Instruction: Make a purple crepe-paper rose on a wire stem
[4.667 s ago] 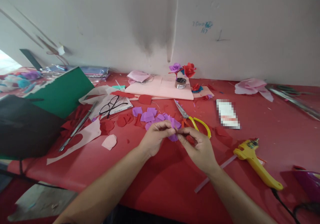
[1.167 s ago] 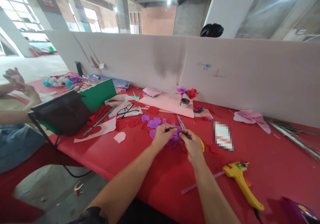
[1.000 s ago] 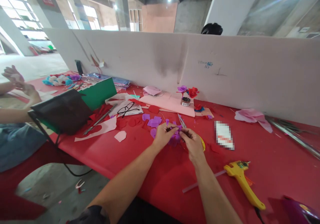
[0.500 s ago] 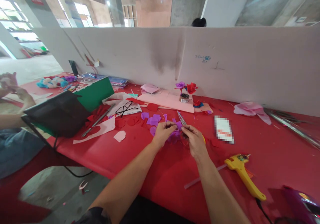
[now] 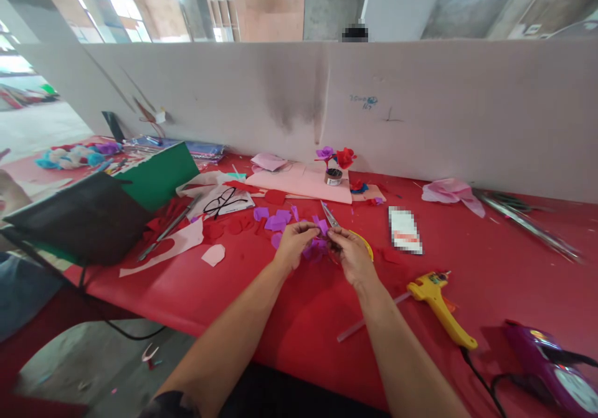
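My left hand (image 5: 295, 243) and my right hand (image 5: 354, 253) meet over the table, fingertips pinched close together on a small purple paper piece (image 5: 322, 225). Its lower part is hidden by my fingers. Scissors lie under and beyond my right hand, with their blades (image 5: 329, 215) pointing away and a yellow handle (image 5: 367, 247) showing beside it. Around my left hand are loose purple paper pieces (image 5: 279, 220), and more lie below my fingers. Red cut paper pieces (image 5: 240, 223) lie farther left on the red tabletop (image 5: 308, 318).
A yellow glue gun (image 5: 436, 303) lies at right, near a purple device (image 5: 544, 359). Purple and red paper flowers (image 5: 346, 157) stand by a tape roll (image 5: 333, 177). Glasses (image 5: 224, 202) and a green board (image 5: 163, 175) are left. A partition (image 5: 210, 94) backs the table; another person's arm shows far left.
The view has shifted to the right, so things sit farther left and slightly higher. Both hands keep their pinch on the purple piece; more of the yellow scissor handle shows.
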A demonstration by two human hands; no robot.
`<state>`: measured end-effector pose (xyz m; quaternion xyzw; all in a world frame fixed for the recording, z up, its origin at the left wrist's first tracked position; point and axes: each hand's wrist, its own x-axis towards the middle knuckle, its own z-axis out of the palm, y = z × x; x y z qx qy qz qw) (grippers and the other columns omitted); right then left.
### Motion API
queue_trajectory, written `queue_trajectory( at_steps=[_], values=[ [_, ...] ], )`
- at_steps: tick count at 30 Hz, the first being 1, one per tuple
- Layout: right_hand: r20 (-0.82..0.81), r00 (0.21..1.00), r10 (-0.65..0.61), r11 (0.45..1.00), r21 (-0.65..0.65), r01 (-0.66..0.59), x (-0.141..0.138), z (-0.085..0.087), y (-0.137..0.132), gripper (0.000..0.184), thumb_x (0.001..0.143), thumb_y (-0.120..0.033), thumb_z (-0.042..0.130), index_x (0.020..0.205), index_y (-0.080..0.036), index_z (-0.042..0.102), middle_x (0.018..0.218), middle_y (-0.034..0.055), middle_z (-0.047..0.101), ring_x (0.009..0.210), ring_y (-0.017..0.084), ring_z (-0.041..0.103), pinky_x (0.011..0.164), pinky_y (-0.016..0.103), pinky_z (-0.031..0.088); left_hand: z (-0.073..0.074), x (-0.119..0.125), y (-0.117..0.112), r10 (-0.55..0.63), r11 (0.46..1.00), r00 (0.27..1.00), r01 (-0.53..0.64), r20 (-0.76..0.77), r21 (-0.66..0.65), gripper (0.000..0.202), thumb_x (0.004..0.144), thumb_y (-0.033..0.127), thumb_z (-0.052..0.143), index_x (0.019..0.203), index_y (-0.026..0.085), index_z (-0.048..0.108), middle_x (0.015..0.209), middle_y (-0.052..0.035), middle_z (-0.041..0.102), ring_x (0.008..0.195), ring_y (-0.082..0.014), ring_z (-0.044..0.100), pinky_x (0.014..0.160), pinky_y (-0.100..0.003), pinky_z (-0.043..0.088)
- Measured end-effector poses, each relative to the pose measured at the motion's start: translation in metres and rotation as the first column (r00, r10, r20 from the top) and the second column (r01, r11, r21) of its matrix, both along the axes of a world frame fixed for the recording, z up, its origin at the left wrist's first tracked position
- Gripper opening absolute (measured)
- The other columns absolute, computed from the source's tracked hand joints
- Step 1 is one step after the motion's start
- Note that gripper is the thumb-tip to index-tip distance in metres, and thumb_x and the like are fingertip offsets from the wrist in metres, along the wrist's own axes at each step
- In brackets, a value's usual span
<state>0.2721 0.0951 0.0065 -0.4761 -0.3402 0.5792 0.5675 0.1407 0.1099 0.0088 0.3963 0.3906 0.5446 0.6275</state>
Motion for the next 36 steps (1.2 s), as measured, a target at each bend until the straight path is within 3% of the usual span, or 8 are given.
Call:
queue_trajectory(
  at_steps=[5,8,11,14,18,21,26,36],
  values=[
    [0.027,1.0,-0.007,0.999,0.036,0.006,-0.001,0.002,-0.002,0.028,0.054,-0.033,0.076,0.076,-0.02,0.066,0.066,-0.0011,0.064,0.053,0.012,0.052,0.052,0.024,0.04,-0.002,0.001,0.002,0.027,0.999,0.999,-0.026,0.03,-0.018,0.025,0.054,0.03,0.078,0.064,0.014,0.063,0.05,0.0055,0.05,0.039,-0.002,0.031,0.042,-0.021,0.019],
    [0.171,0.983,-0.063,0.982,0.188,0.03,-0.001,0.002,-0.005,0.033,0.058,-0.026,0.075,0.088,-0.023,0.063,0.087,0.0006,0.066,0.064,0.013,0.055,0.06,0.025,0.043,-0.002,0.001,0.003,0.042,0.998,0.997,-0.04,0.061,-0.039,0.026,0.052,0.029,0.079,0.064,0.014,0.062,0.049,0.0065,0.048,0.038,-0.0016,0.03,0.042,-0.02,0.018],
    [0.435,0.888,-0.152,0.935,0.354,-0.013,-0.003,-0.001,-0.007,0.033,0.064,-0.027,0.071,0.096,-0.023,0.062,0.101,0.0046,0.065,0.069,0.015,0.057,0.063,0.028,0.044,-0.002,0.001,0.002,0.059,0.997,0.997,-0.057,0.043,-0.055,0.029,0.049,0.031,0.082,0.063,0.014,0.063,0.05,0.0054,0.05,0.04,-0.0022,0.033,0.042,-0.02,0.021],
    [0.54,0.816,-0.206,0.913,0.405,-0.037,-0.004,-0.005,-0.008,0.031,0.072,-0.031,0.067,0.102,-0.023,0.064,0.101,0.0056,0.066,0.073,0.017,0.058,0.065,0.029,0.045,-0.001,0.001,0.002,0.052,0.998,0.998,-0.052,0.016,-0.043,0.033,0.048,0.035,0.084,0.061,0.013,0.062,0.05,0.0048,0.05,0.041,-0.0025,0.034,0.043,-0.02,0.022],
    [0.449,0.871,-0.199,0.93,0.368,0.023,-0.004,-0.009,-0.005,0.018,0.077,-0.035,0.063,0.087,-0.022,0.069,0.087,0.0046,0.069,0.076,0.019,0.06,0.073,0.031,0.046,-0.002,0.001,0.002,0.05,0.998,0.999,-0.05,0.007,-0.024,0.033,0.052,0.036,0.083,0.063,0.013,0.062,0.046,0.0069,0.045,0.039,-0.002,0.03,0.042,-0.021,0.018],
    [0.29,0.942,-0.17,0.963,0.254,0.095,-0.006,-0.008,-0.003,0.019,0.07,-0.037,0.069,0.08,-0.021,0.069,0.075,0.0022,0.067,0.068,0.017,0.057,0.065,0.029,0.045,-0.003,0.0,0.003,0.047,0.999,0.998,-0.046,0.032,-0.022,0.032,0.053,0.034,0.082,0.063,0.014,0.06,0.045,0.0078,0.044,0.038,-0.0021,0.03,0.042,-0.021,0.018],
    [0.195,0.966,-0.168,0.976,0.168,0.136,-0.008,-0.003,-0.003,0.026,0.062,-0.041,0.072,0.077,-0.02,0.068,0.06,-0.0013,0.061,0.055,0.014,0.052,0.052,0.025,0.042,-0.003,0.0,0.004,0.061,0.997,0.992,-0.056,0.109,-0.051,0.031,0.051,0.03,0.08,0.064,0.016,0.054,0.043,0.0105,0.039,0.035,-0.0018,0.027,0.04,-0.02,0.016],
    [0.198,0.955,-0.221,0.959,0.224,0.175,-0.007,-0.007,-0.004,0.019,0.067,-0.037,0.071,0.079,-0.022,0.069,0.069,-0.0011,0.065,0.058,0.013,0.052,0.058,0.026,0.043,-0.004,0.0,0.004,0.041,0.998,0.996,-0.037,0.081,-0.052,0.029,0.053,0.028,0.079,0.071,0.014,0.061,0.053,0.0062,0.053,0.035,-0.0006,0.031,0.039,-0.02,0.017]
  ],
)
